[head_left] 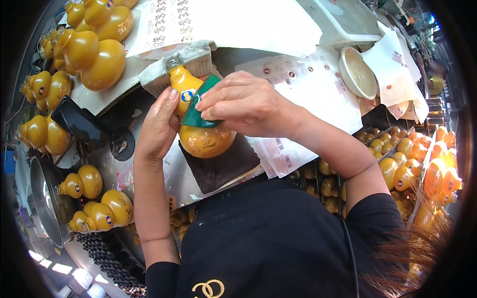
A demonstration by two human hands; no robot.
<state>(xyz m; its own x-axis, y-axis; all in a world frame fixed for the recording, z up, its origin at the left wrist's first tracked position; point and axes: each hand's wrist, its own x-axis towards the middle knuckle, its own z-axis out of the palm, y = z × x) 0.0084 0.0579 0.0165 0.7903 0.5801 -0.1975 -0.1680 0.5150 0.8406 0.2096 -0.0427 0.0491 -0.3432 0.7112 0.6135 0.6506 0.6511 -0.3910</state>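
Note:
A yellow gourd-shaped bottle (207,143) lies in front of me with its clear neck pointing away. A round blue label sits on its upper bulb, and gold markings show on the lower one. My left hand (160,121) grips its left side, thumb up along the upper bulb. In my right hand (251,105) is a flat green scraper (195,117), pinched between thumb and fingers and laid against the bottle's waist. Beneath the neck is a folded grey cloth (198,58); a dark cloth pad (221,171) lies under the lower bulb. The bottle's right side is hidden.
More gourd bottles (102,64) stand at the left, near a black phone-like device (79,121) on a stand and a round metal pan (47,203). Label sheets (308,89) and a white bowl (358,72) lie to the right. Crated bottles (405,176) fill the lower right.

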